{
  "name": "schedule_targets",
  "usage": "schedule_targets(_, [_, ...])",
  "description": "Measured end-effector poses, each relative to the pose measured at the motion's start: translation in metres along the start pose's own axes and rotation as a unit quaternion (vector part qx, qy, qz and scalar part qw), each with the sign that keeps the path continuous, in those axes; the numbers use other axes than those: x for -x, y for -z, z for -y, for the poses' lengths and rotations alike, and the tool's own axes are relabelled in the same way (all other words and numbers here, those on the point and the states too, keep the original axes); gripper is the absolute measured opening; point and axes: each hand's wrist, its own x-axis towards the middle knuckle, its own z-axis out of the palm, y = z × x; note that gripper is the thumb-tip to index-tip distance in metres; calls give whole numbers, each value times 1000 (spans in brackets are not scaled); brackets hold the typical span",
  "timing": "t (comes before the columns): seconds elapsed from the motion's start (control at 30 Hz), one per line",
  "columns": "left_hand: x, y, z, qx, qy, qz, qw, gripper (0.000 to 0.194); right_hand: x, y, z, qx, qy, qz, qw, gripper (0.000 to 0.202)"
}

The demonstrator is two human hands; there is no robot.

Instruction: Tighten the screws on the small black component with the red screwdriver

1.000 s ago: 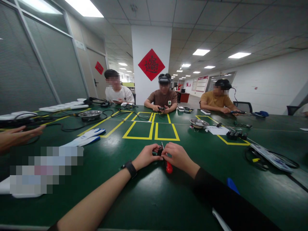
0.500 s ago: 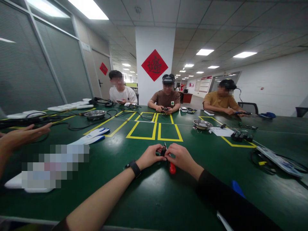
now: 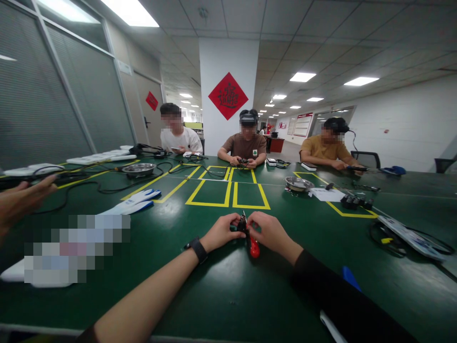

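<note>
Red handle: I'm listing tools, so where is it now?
In the head view, the red handle is right of centre, just below the right hand.

Green table (image 3: 200, 295) bearing yellow tape (image 3: 207, 205), gloves (image 3: 137, 202), metal bowls (image 3: 138, 174), paper (image 3: 326, 195)

Left hand (image 3: 225, 233) held small dark part (image 3: 243, 224); right hand (image 3: 267, 232) had fingertips at it, contact unclear. Red handle (image 3: 254, 250) showed just beside. Brown-shirted person (image 3: 240, 145) sat across green table (image 3: 214, 295).

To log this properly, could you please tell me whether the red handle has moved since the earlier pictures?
No, the red handle shows no shift either way against the yellow tape.
</note>
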Motion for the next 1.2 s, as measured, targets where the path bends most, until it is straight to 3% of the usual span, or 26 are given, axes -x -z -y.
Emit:
schedule_targets(0.3, [1,-1,-5,-95,13,-17,995,22,5,-10,-12,-29,-40,83,995,23])
schedule_targets(1.2, [2,0,-9,-130,3,-9,991,19,5,-16,-17,-86,-53,105,989,24])
